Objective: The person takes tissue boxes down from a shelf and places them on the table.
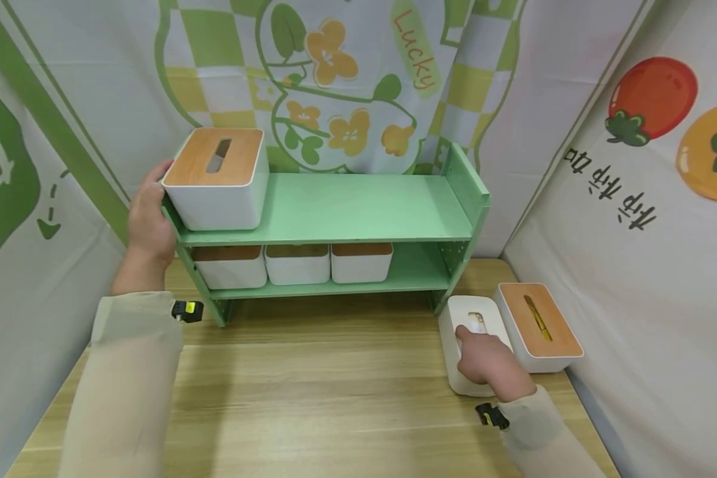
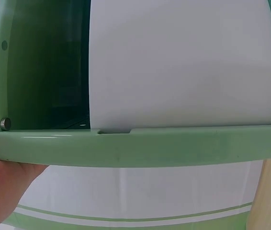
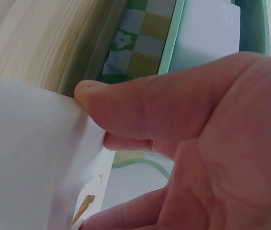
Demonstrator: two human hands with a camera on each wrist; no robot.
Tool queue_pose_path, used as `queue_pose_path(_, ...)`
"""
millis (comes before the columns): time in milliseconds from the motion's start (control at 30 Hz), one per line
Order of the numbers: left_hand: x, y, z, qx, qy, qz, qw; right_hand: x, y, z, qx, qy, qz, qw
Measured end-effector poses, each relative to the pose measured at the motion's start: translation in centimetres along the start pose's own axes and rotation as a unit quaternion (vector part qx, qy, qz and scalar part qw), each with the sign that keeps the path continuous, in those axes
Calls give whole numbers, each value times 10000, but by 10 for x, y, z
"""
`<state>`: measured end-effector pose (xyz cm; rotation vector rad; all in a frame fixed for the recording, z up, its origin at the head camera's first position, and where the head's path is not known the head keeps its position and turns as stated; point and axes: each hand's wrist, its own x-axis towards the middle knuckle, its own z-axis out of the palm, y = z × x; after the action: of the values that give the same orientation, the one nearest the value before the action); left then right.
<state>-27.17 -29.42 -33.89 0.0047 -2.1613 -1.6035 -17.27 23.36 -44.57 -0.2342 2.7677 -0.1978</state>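
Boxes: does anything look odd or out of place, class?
Yes: the all-white box at the right hand has a white top; the box beside it and the top-shelf box have brown ones. Nothing looks spilled.

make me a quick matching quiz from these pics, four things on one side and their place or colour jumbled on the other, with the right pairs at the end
1. left hand
2. right hand
3. shelf rack
4. three boxes in a row

A. touching the white-topped box
B. on the lower shelf
C. at the left end, upper level
D. green

Pairs: 1-C, 2-A, 3-D, 4-B
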Motion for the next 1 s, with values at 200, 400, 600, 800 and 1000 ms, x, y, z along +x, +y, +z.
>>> queue_pose_path(200, 0, 0, 0, 16, 42, 86, 10000, 0, 5, -2, 62, 20, 50, 10000)
queue_pose_path(400, 0, 0, 1, -44, -28, -5, 10000, -1, 8, -2, 88, 40, 15, 10000)
queue_pose_path(600, 1, 0, 1, -93, -53, -61, 9999, -1, 10, -2, 185, 25, 164, 9997)
queue_pose_path(800, 1, 0, 1, -87, -58, -23, 9999, 0, 13, -2, 253, -40, 302, 9992)
queue_pose_path(1000, 2, -1, 1, -27, -26, -53, 10000, 1, 18, -1, 264, -6, 312, 9992)
